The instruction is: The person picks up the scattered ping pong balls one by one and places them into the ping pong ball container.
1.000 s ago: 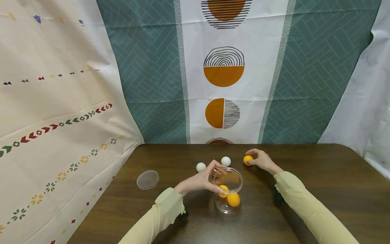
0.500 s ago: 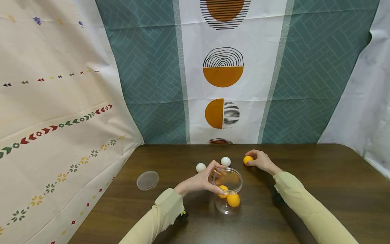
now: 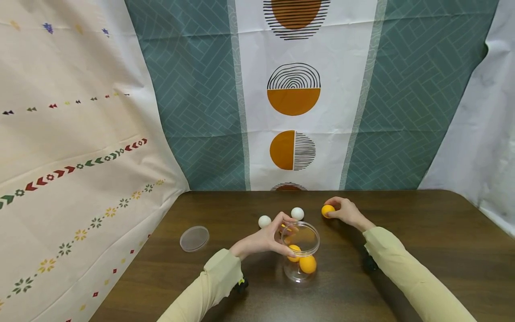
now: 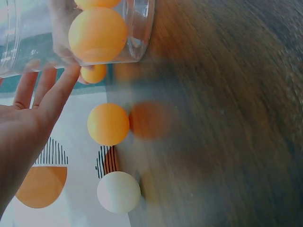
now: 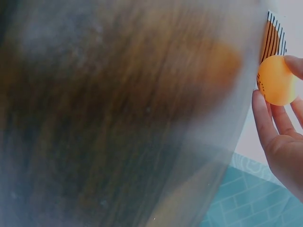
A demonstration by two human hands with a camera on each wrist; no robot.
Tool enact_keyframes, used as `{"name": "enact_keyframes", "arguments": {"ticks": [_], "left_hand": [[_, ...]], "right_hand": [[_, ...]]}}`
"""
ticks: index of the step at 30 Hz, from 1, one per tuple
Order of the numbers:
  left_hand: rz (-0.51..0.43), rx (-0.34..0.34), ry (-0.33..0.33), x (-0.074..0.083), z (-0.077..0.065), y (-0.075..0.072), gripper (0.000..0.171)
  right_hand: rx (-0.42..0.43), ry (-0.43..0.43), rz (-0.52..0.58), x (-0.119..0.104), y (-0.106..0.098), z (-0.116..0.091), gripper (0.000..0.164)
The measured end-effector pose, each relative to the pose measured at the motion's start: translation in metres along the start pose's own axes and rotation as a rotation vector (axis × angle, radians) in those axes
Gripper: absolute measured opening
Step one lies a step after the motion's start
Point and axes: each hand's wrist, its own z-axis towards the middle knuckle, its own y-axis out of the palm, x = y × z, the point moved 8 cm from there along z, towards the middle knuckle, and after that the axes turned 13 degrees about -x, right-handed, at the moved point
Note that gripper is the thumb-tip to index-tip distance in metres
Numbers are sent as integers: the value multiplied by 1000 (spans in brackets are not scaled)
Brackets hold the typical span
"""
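Note:
My left hand grips the clear round jar near its top rim, thumb in front and fingers behind. Two orange balls lie inside it. The jar stands upright on the table. Behind the left fingers another orange ball, mostly hidden in the head view, sits on the table beside a white ball. Farther back to the right, my right hand pinches an orange ball between thumb and fingers, low over the tabletop.
Two white balls rest behind the jar, one nearer the left hand and one farther back. A clear round lid lies flat on the left of the brown wooden table. Patterned cloth hangs along the back and left.

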Motion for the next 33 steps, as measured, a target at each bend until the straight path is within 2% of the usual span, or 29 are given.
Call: {"name": "enact_keyframes", "arguments": {"ticks": [7, 22, 33], "left_hand": [[1, -12, -7, -1, 0, 1, 63], [-23, 7, 1, -2, 0, 0, 61], [-5, 3, 19, -2, 0, -1, 59]], "right_hand": [[8, -10, 3, -3, -1, -2, 32], [4, -94, 14, -21, -5, -7, 32], [-17, -149, 48, -32, -7, -10, 32]]}}
